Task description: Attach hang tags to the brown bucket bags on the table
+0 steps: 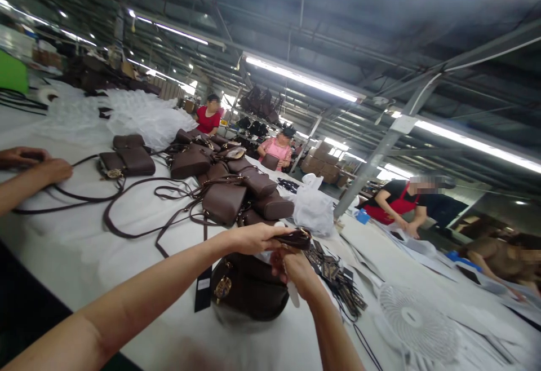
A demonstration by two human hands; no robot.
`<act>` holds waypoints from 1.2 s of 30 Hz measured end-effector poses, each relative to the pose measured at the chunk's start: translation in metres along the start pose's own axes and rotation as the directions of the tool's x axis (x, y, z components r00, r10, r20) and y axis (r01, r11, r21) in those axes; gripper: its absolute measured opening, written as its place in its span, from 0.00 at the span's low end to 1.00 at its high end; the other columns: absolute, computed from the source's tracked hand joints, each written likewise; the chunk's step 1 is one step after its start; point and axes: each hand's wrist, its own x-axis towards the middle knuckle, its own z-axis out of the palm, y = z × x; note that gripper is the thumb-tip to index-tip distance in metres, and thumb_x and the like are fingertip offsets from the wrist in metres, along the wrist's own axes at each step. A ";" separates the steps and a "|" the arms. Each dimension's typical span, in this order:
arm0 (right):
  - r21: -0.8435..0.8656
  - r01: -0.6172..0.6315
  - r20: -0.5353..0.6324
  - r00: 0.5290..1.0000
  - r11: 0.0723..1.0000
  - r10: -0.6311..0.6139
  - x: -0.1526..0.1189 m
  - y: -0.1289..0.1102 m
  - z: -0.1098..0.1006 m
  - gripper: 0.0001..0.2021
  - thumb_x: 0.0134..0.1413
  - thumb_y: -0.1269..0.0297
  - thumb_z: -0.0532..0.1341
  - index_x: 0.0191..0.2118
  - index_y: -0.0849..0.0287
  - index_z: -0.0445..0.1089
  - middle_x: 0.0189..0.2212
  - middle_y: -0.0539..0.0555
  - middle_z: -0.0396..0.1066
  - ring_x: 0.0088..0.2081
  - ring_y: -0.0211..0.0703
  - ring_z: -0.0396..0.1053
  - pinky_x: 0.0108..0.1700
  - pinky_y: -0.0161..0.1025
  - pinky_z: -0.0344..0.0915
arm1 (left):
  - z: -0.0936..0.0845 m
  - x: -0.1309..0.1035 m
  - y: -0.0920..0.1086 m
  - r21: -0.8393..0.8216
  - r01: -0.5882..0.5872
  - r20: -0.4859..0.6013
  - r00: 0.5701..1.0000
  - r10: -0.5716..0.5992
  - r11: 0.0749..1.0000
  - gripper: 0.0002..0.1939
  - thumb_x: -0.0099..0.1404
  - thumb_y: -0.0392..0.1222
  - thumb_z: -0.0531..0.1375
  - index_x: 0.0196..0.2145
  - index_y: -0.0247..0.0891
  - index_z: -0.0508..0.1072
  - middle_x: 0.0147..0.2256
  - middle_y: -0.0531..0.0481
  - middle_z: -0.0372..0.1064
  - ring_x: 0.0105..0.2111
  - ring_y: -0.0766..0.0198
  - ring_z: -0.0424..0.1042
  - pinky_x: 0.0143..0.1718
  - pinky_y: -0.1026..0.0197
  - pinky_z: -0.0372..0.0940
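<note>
A dark brown handbag [249,289] stands upright on the white table in front of me, a round gold charm [222,287] on its left side. My left hand [253,239] is closed on the bag's raised upper part, a dark brown piece [298,238] with gold metal. Just below, my right hand [293,269] has its fingers curled at the bag's opening; what they pinch is hidden. A small white strip [293,295] hangs by the right hand. Beside the bag's left side lies a black tag [203,289].
Brown handbags with long straps [224,199] are heaped beyond my hands. White plastic bags [313,204], a pile of tags [338,275] and a white fan [416,320] lie to the right. At left are a co-worker's hands [46,168]; other people work around the table.
</note>
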 end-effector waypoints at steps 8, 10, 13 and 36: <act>0.063 0.157 -0.173 0.974 0.986 -0.144 0.008 -0.009 -0.004 0.14 0.43 0.53 0.61 0.30 0.59 0.71 0.22 0.54 0.71 0.25 0.44 0.66 0.22 0.36 0.59 | -0.004 0.005 -0.004 0.106 0.031 0.079 0.996 -0.040 0.994 0.24 0.66 0.36 0.53 0.59 0.39 0.64 0.29 0.52 0.68 0.27 0.66 0.64 0.29 0.69 0.58; 0.088 0.170 -0.115 0.981 0.982 -0.159 0.004 -0.017 -0.002 0.14 0.44 0.53 0.59 0.29 0.60 0.70 0.23 0.54 0.71 0.23 0.42 0.64 0.20 0.34 0.57 | -0.004 0.005 -0.002 0.124 0.069 0.080 0.994 -0.079 0.990 0.28 0.68 0.39 0.51 0.65 0.39 0.54 0.26 0.53 0.65 0.24 0.66 0.63 0.26 0.69 0.57; 0.085 0.189 -0.047 0.981 0.978 -0.186 0.001 -0.020 0.003 0.15 0.45 0.53 0.58 0.28 0.61 0.71 0.24 0.53 0.71 0.23 0.39 0.61 0.20 0.33 0.54 | -0.004 0.002 -0.001 0.215 0.098 0.015 0.994 -0.104 0.972 0.31 0.69 0.42 0.49 0.67 0.39 0.44 0.31 0.50 0.68 0.27 0.64 0.66 0.29 0.68 0.59; 0.754 0.184 -0.388 0.900 0.630 0.201 0.031 -0.007 0.050 0.24 0.40 0.48 0.70 0.39 0.60 0.70 0.32 0.55 0.76 0.31 0.45 0.75 0.27 0.36 0.71 | 0.023 0.001 -0.021 0.104 -0.004 -0.434 0.899 0.049 0.995 0.36 0.67 0.41 0.50 0.67 0.28 0.40 0.27 0.50 0.69 0.24 0.64 0.66 0.29 0.65 0.59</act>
